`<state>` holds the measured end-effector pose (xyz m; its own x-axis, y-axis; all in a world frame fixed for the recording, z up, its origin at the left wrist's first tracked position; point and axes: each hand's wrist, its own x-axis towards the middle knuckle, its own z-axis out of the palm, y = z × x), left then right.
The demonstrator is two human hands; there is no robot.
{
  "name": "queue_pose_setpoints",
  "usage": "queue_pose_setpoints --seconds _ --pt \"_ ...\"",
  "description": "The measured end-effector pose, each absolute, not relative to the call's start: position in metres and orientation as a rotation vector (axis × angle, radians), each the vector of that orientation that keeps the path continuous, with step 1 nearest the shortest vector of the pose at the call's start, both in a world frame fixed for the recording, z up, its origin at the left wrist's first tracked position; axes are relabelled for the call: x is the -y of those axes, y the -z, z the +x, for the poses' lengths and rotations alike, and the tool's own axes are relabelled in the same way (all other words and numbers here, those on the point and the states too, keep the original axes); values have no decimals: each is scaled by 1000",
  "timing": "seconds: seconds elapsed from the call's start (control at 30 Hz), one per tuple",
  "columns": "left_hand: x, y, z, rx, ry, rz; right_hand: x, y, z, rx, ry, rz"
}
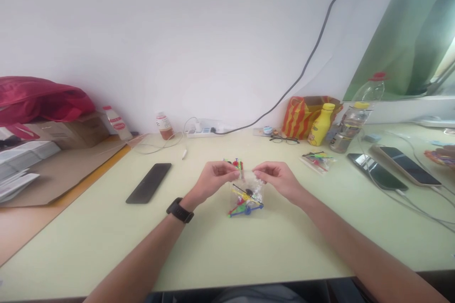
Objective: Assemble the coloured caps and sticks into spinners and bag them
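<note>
"Where's our clear plastic bag [258, 188]?"
"Just below frame centre, colourful plastic pieces [248, 209] inside; our left hand [217, 173] and right hand [277, 177], both nearly closed, pinch its top edge."

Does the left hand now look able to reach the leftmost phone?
Probably yes: only tabletop shows between the left hand and the leftmost phone, though this hand seems to pinch the clear bag.

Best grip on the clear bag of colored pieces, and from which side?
Pinch the clear bag at its top edge, from left and right, as the left hand and right hand do. The colored pieces sit lower down, so the upper part is probably flatter and easier to pinch.
</note>
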<state>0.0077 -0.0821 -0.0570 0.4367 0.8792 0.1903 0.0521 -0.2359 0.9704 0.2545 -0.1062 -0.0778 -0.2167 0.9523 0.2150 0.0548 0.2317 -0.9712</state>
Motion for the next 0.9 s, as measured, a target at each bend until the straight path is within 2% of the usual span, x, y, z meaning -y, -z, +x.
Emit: queue_pose_setpoints --seconds 0.33,0.67,0.9 --pt "74 68 3 -835 -1013 1604 101 85 258 1308 -1259 -919" --pt "73 69 2 -848 -995 1621 106 79 257 1501 -1070 -942" --pt "72 67 3 -920 -1017 1829 101 86 256 1437 -1037 -1010"
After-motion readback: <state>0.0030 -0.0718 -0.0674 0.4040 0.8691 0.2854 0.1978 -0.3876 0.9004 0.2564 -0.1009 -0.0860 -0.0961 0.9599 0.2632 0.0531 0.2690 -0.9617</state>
